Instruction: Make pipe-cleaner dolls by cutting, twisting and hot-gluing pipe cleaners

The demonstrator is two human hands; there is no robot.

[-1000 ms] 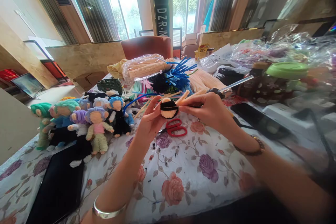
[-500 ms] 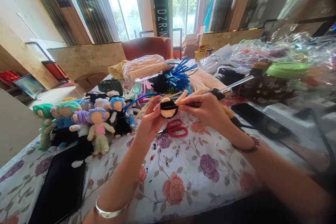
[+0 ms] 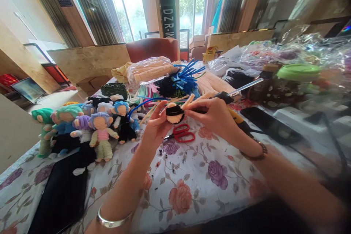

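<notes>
Between my hands is a small round doll head [image 3: 174, 116], peach with a black band and black edging. My left hand [image 3: 158, 124] grips it from the left side. On its right, the fingers of my right hand [image 3: 204, 112] are pinched on a thin dark piece that reaches the head; its exact shape is partly hidden by the fingers. Peach stems [image 3: 188, 100] stick out just behind the head. Red-handled scissors [image 3: 184, 134] lie on the flowered cloth [image 3: 197, 168] right below it.
Several yarn dolls [image 3: 101, 133] stand at the left, behind a black tablet [image 3: 61, 193]. Blue and black pipe cleaners [image 3: 186, 78] and wrapped peach bundles [image 3: 152, 70] lie behind my hands. A glue gun [image 3: 226, 97], a phone [image 3: 264, 124] and a green-lidded jar [image 3: 298, 73] are at the right.
The view has shifted slightly. The dark piece in my right hand now shows less across the front of the head; both hands keep their hold.
</notes>
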